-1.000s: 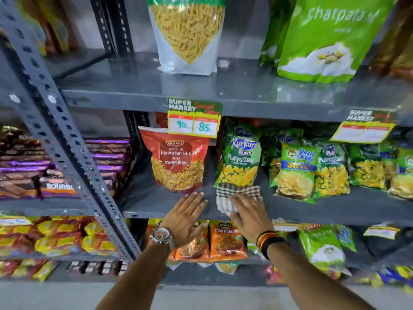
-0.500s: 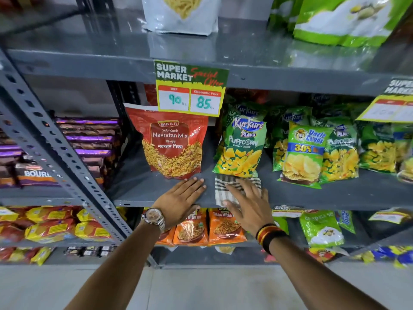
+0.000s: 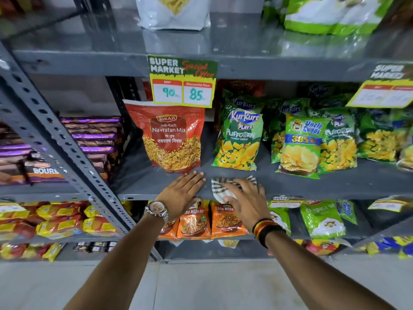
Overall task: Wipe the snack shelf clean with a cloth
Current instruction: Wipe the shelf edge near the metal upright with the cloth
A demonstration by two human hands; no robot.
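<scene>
The grey metal snack shelf (image 3: pixel 312 186) runs across the middle of the view. A checked brown-and-white cloth (image 3: pixel 220 186) lies at its front edge, below a green Kurkure Puffcorn bag (image 3: pixel 240 139). My right hand (image 3: pixel 245 199) presses flat on the cloth and covers most of it. My left hand (image 3: pixel 182 193), with a watch on the wrist, rests palm down on the bare shelf just left of the cloth, its fingertips close to the base of a red Navratan Mix bag (image 3: pixel 173 137).
More green snack bags (image 3: pixel 301 144) stand to the right on the same shelf. A price tag (image 3: pixel 182 82) hangs from the shelf above. A slanted perforated upright (image 3: pixel 64 157) is at the left. Orange packets (image 3: pixel 210 220) fill the shelf below.
The view has moved closer and tilted down. My right hand has bunched the cloth a little toward the shelf's front edge. My left hand stays flat beside it.
</scene>
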